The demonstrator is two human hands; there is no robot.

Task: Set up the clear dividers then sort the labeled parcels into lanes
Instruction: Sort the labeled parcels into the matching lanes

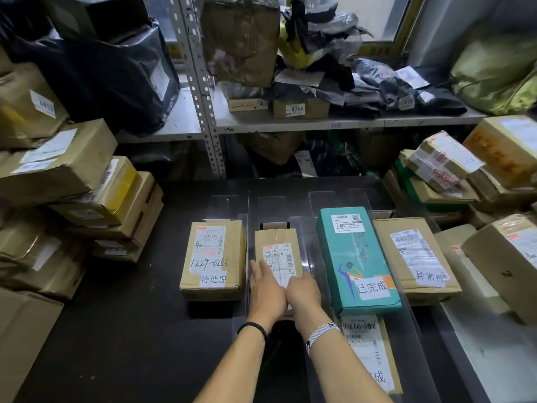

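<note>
On the small parcel [277,245], left hand [266,289] beside right hand [303,292], palms down.

— Dim, isn't it?
— Mostly. Daylight comes from the window [380,18] far behind and above the teal parcel [356,257], and it is washed out white there.
— And lower down?
— There is deep shadow under the shelf [290,125] behind that parcel. The black table [116,330] to its left swallows detail.
— Any glare?
— A pale sheen on the clear dividers [308,251] beside it.
— Sharp?
— Labels near it read well. The stacked boxes [444,167] to its right are smeared, and the cartons [58,167] far to its left bow with the lens.
</note>
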